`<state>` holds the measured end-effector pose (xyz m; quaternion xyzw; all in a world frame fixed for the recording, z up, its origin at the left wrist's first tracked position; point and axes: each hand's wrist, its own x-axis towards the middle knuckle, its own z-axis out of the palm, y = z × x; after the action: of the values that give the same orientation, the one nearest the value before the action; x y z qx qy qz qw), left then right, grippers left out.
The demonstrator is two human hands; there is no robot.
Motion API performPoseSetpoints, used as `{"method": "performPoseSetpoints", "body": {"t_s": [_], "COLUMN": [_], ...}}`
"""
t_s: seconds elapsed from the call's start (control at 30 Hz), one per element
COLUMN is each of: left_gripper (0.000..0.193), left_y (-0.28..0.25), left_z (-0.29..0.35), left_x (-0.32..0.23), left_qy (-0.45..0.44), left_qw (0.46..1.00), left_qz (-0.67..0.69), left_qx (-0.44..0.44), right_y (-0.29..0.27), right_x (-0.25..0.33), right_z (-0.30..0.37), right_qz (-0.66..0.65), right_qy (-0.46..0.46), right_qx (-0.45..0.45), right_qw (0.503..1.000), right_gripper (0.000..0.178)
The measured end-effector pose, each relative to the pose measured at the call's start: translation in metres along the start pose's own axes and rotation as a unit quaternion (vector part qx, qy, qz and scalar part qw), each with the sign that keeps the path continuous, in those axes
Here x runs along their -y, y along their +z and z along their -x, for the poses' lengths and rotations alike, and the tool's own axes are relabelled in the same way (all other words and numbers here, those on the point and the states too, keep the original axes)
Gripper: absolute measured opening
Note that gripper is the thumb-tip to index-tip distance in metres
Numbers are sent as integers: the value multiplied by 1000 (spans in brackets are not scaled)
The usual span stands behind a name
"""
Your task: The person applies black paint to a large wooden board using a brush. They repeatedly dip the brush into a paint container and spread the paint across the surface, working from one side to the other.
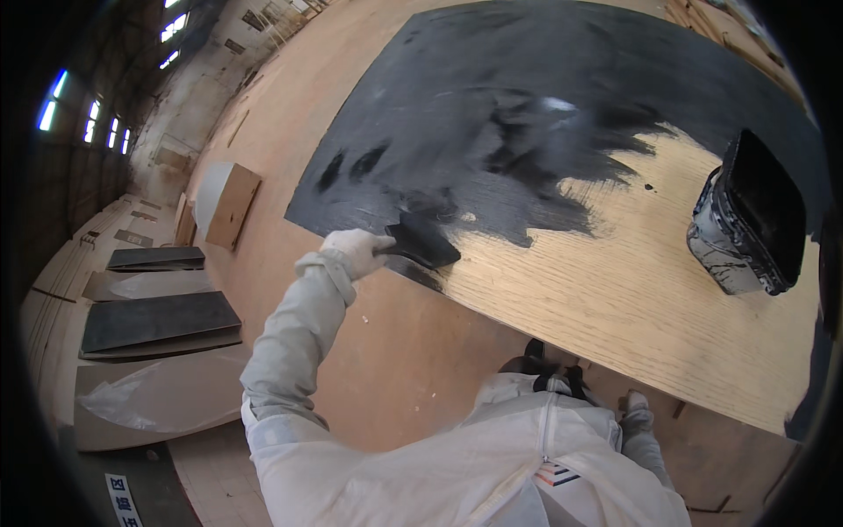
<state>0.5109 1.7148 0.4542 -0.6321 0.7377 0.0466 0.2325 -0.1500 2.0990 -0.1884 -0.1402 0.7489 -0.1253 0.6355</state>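
Gloved and closed tight, the left hand has its grip clamped on the handle of a black paint-covered scraper, whose broad blade lies flat on the plywood board at the edge of the wet black patch. The right hand hangs low beside the white coverall; whether its grip is together or apart cannot be told, and it holds nothing that shows.

Largest is the wooden floor of sheets on which everything lies. On it rests the plywood board, its far and left part coated with black paint, the near right part bare pale grain. The painted edge runs ragged across the middle, with the scraper touching its near left end. To the left, well apart, lies a stack of dark-painted boards with clear plastic sheet beside them. A paint-smeared bucket, black inside, stands tilted on the bare wood at the board's right side, well apart from the scraper.
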Motion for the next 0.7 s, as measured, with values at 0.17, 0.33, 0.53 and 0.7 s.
{"method": "performPoseSetpoints", "body": {"t_s": [0.17, 0.33, 0.53, 0.7], "left_gripper": [45, 45, 48, 47], "left_y": [31, -2, 25, 24], "left_z": [8, 19, 33, 49], "left_x": [34, -5, -9, 16], "left_qy": [-72, -9, 13, -32], "left_qw": [997, 999, 998, 995], "left_qz": [16, 9, 62, 92], "left_qx": [8, 31, 7, 14], "right_y": [16, 22, 24, 14], "right_x": [50, 8, 51, 28], "right_z": [47, 26, 38, 6], "right_qz": [-16, 66, -117, 113], "right_qy": [-34, -102, 80, -103], "right_qx": [-60, -57, -64, -66], "right_qw": [998, 991, 988, 986], "right_gripper": [26, 29, 36, 39]}}
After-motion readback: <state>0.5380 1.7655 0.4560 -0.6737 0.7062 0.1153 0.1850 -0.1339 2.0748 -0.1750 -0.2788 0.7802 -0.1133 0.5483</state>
